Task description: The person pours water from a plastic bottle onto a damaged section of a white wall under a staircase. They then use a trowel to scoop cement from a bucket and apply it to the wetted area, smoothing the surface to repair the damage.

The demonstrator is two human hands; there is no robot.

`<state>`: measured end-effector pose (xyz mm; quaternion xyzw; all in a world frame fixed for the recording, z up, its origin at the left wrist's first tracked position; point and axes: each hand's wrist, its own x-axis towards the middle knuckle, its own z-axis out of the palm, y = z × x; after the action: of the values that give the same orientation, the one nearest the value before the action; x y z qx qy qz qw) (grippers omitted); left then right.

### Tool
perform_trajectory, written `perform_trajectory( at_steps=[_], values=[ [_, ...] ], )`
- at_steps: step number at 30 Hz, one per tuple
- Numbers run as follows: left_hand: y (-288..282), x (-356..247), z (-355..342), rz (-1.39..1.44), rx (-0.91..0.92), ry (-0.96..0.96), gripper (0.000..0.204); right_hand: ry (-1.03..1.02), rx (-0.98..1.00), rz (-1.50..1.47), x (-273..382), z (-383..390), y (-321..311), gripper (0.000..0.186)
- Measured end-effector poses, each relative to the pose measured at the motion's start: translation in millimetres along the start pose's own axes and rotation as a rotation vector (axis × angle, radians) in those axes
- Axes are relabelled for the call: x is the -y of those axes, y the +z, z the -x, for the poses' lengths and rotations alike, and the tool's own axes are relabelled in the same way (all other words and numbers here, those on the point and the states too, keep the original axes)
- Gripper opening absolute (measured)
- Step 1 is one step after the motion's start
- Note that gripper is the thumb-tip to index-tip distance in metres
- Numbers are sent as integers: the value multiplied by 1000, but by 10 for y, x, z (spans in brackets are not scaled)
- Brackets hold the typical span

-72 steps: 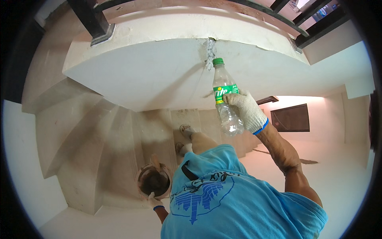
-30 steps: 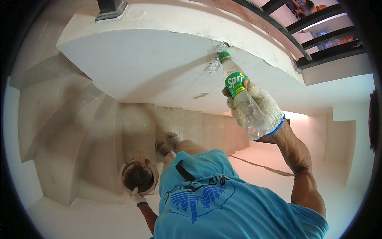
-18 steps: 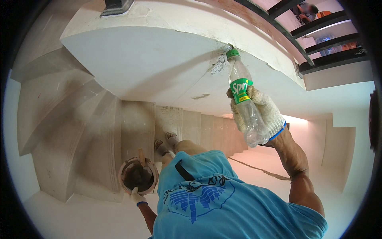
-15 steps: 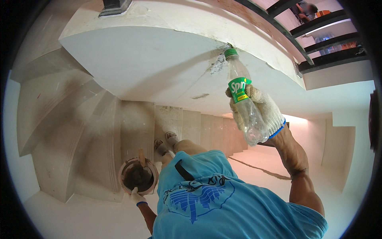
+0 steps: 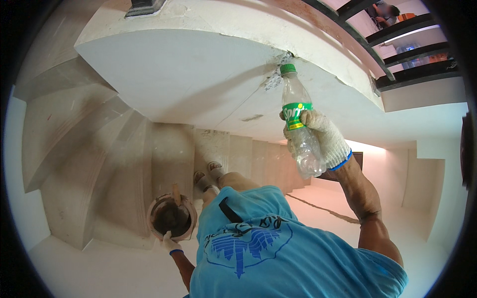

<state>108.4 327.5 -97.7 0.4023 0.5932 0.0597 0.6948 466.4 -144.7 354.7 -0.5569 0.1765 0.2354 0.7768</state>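
Clamped around its label in the gloved right hand point(image 5: 329, 139), the clear bottle point(image 5: 297, 115) (green-capped) points its neck toward the white wall's point(image 5: 174, 69) chipped patch point(image 5: 274, 81); the left hand point(image 5: 171, 243) grips a bucket point(image 5: 152, 218), beige winding stairs point(image 5: 119, 208) beyond.

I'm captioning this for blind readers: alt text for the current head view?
A gloved right hand holds a clear plastic bottle with a green cap near a rough patch on a white wall. The left hand grips a bucket by its rim; stairs lie below.
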Motion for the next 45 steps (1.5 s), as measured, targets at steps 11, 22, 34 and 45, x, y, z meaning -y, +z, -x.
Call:
perform_trajectory(
  at_steps=[11, 22, 34, 45],
  values=[
    [-76, -51, -23, -29, -30, 1, 65, -132, -152, 213, -577, -195, -325, 55],
    [-111, -108, -30, -19, -35, -4, 72, -56, -169, 128, -640, -353, -427, 51],
    [70, -250, 241, -49, -58, 12, 68, -66, -235, 107, -571, -306, -272, 38],
    [-17, -161, 68, -78, -55, 5, 67, -80, -177, 201, -660, -368, -482, 40]
  ],
)
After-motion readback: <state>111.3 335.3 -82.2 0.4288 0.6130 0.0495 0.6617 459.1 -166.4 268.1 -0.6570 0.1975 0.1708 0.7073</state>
